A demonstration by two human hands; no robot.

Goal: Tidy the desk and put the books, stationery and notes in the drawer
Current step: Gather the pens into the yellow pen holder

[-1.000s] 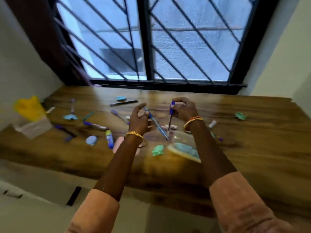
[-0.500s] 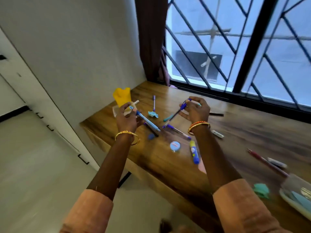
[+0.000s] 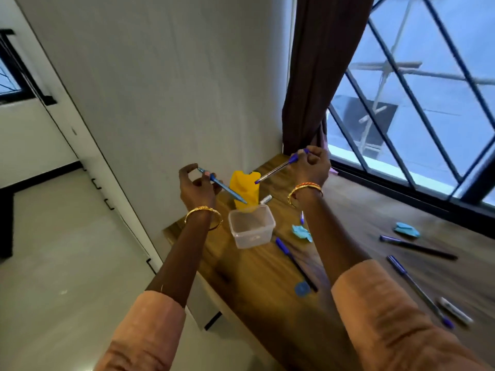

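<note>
Gripping a light-blue pen (image 3: 222,186), the left hand (image 3: 197,187) is hovering at frame centre; the right hand (image 3: 312,167) is pinching a purple-capped pen (image 3: 281,167). Both have swung over the clear tub (image 3: 251,227) since a second ago, likely collecting stationery.

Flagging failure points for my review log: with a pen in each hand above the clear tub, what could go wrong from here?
1. The left hand grips its blue pen loosely, high above the clear tub; a drop could miss.
2. The tub stands near the desk corner; a nudge might tip it off.
3. The right hand holds its pen aimed at the yellow holder, possibly knocking it.
</note>
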